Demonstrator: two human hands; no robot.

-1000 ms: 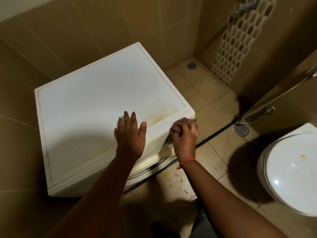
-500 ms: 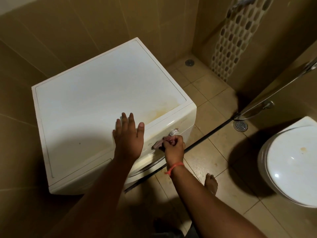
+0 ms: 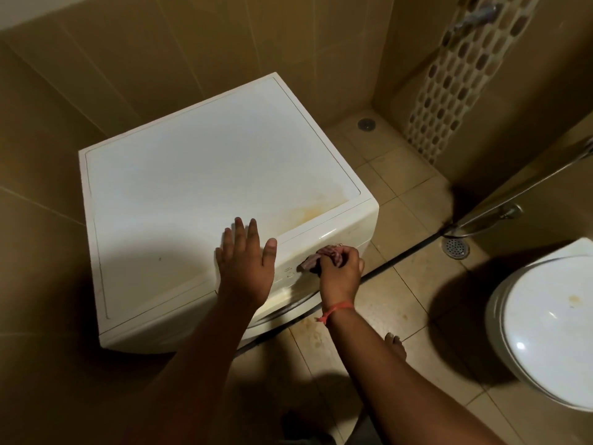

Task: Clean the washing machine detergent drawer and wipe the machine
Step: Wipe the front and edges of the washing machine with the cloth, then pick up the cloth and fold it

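Tiled bathroom — right hand (image 3: 340, 273) presses cloth (image 3: 322, 255) on washing machine (image 3: 205, 187).

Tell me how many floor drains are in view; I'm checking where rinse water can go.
2. One drain sits in the far corner behind the washer; the other drain lies right of it, near the toilet. Others may be hidden.

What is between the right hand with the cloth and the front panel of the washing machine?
Nothing visible. The right hand grips the pink cloth directly against the washing machine front panel. The left hand rests flat on its top edge, beside it, not in the path.
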